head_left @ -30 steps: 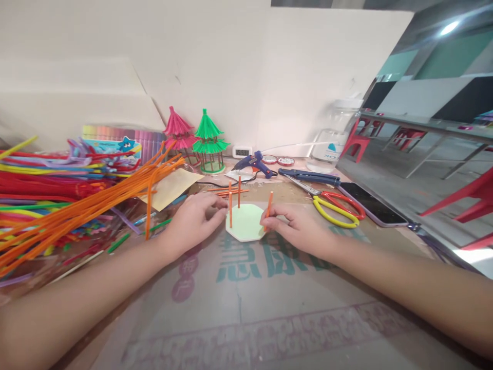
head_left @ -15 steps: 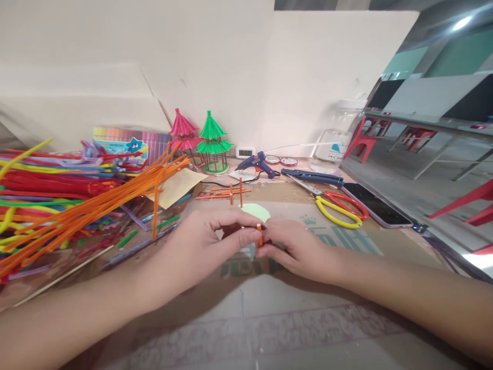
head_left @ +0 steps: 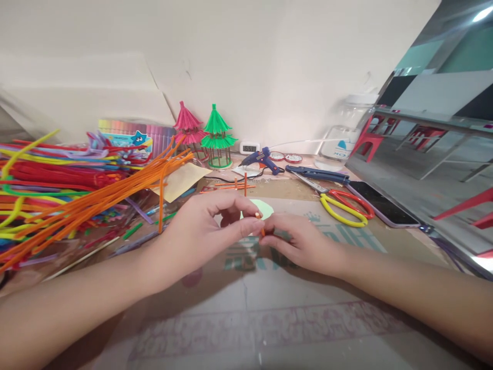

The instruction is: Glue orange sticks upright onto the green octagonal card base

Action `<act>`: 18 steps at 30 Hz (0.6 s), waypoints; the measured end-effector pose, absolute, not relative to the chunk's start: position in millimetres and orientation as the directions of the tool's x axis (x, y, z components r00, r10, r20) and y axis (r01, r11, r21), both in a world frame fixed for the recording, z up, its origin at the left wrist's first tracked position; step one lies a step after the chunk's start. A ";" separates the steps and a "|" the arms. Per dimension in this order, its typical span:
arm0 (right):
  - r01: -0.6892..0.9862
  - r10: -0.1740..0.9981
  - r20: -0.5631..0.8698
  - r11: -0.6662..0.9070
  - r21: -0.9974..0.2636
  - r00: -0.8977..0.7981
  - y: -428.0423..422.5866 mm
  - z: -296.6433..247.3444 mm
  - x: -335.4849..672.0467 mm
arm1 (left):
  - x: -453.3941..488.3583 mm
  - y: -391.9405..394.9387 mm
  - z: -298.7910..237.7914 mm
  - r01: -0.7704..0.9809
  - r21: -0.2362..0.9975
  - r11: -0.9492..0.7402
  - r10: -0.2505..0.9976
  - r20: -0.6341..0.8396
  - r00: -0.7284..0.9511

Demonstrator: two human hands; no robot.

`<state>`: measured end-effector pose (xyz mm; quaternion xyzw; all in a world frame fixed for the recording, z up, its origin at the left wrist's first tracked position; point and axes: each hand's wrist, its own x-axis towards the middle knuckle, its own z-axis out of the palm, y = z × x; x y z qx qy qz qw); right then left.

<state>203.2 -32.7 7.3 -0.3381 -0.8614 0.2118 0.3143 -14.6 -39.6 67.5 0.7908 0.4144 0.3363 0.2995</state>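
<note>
Short orange stick [head_left: 260, 224] sits pinched between both hands just in front of the pale green base [head_left: 265, 207], on the person's side of it. The left hand [head_left: 204, 228] is closed narrow on its upper end and the right hand [head_left: 300, 244] is closed narrow on its lower end, so neither hand is nearer. Its long axis is near upright, top tipped slightly left and lower end pointing down at the table [head_left: 246, 308]; 2 orange posts [head_left: 245, 184] stand at the base's far edge, with scissors [head_left: 344, 208] right of the base.
</note>
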 end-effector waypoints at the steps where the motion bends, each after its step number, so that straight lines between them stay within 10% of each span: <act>1: 0.451 0.719 0.389 0.676 -0.582 -0.576 -32.9 7.1 202.8 | -14.5 -39.4 67.5 0.456 0.743 -0.490 0.852 0.299 0.429; 10: 0.247 0.860 0.454 0.504 -0.828 -0.232 -34.1 23.9 207.7 | -28.9 -26.7 77.9 0.559 0.403 -0.725 0.683 0.529 0.504; 18: -0.055 0.916 0.337 0.333 -0.941 -0.217 -37.6 34.5 196.9 | -15.3 -23.5 46.0 0.493 0.600 -0.630 0.739 0.270 0.617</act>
